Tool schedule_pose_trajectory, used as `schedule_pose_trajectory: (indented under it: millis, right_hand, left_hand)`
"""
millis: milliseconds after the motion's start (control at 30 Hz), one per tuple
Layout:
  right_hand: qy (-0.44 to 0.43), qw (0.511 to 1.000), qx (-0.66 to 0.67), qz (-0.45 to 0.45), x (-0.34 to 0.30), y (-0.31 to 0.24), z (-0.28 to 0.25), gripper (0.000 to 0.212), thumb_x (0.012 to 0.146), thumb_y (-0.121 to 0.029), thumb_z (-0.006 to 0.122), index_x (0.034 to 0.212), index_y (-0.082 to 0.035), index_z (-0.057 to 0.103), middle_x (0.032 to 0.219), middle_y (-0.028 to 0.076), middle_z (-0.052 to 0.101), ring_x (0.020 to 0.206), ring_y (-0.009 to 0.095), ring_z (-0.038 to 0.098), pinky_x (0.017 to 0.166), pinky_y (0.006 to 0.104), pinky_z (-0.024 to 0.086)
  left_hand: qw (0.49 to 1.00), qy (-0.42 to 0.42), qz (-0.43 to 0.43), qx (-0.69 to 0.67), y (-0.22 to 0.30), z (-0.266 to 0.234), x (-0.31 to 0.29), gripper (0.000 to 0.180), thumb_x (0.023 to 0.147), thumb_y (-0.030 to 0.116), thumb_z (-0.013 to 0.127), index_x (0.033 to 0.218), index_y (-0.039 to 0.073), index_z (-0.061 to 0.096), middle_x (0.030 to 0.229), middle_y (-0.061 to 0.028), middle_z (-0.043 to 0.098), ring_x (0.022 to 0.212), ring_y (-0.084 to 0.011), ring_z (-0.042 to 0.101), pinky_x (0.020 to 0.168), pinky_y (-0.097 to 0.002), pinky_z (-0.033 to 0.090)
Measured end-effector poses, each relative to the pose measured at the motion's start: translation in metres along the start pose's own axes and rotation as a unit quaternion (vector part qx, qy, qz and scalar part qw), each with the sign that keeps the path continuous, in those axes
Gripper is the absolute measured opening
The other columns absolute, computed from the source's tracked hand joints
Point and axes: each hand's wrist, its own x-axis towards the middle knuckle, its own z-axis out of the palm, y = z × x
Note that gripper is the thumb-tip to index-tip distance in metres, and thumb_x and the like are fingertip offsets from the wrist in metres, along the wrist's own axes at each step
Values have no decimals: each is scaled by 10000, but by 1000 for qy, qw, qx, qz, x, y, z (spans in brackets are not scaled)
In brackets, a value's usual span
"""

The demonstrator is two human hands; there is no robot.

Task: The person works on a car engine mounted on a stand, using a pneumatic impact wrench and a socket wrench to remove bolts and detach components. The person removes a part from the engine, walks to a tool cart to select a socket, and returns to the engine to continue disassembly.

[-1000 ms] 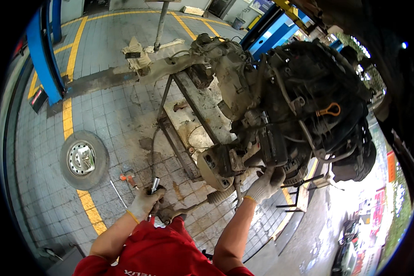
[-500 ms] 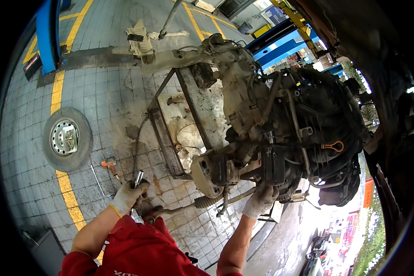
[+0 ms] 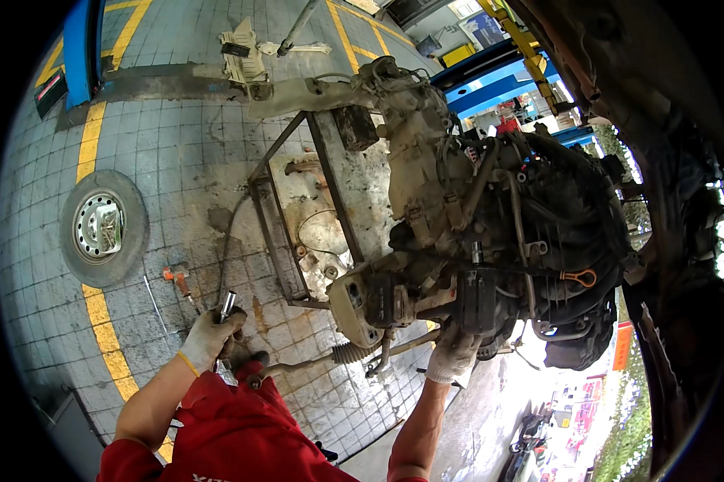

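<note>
The step in hand seems to be manual work at the engine assembly (image 3: 579, 241), right of centre; the next move calls for finger room. The right hand (image 3: 454, 355), lower centre, is up against a dark block's (image 3: 478, 301) underside, its finger closure hidden. The left hand (image 3: 209, 336), lower left, curls around a socket tool (image 3: 229, 302), apart from the engine assembly.

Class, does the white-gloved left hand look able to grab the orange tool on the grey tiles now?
Probably not: the left hand grips a silver cylindrical metal tool, while the orange tool lies on the floor.
</note>
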Motion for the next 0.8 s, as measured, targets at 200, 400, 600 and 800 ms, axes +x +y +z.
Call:
schedule_pose_trajectory:
  millis: [200, 400, 600, 800]
  right_hand:
    - [-24, 999, 16, -38, -1, 10, 0, 270, 1027, -127, 657, 1285, -48, 669, 1169, 241, 660, 968, 440, 690, 796, 485, 579]
    - [-79, 996, 30, 18, 0, 7, -11, 252, 1034, -147, 659, 1275, -74, 671, 1118, 210, 624, 923, 417, 678, 768, 489, 573]
    - [-16, 1000, -2, -25, -2, 16, -4, 231, 1002, -175, 704, 1217, -96, 667, 1059, 200, 634, 813, 370, 698, 625, 487, 555]
    - [-14, 996, -28, -87, 0, 22, -1, 253, 983, -154, 722, 1234, -159, 687, 1026, 206, 659, 731, 373, 707, 591, 471, 553]
  left_hand:
    - [1000, 29, 3, -5, 0, -6, 6, 287, 1006, 247, 715, 836, 40, 613, 545, -39, 518, 353, -148, 446, 353, -332, 300]
    - [1000, 7, 29, 6, 3, -9, 3, 272, 1003, 238, 712, 846, 36, 622, 634, -42, 566, 364, -138, 468, 348, -323, 311]
    - [1000, 8, 16, 11, 6, -9, 2, 262, 1002, 231, 710, 861, 30, 620, 616, -36, 548, 368, -133, 467, 351, -321, 315]
    - [999, -10, 34, -3, -1, -13, 4, 245, 1008, 215, 697, 883, 15, 628, 623, -41, 570, 379, -127, 484, 354, -313, 320]
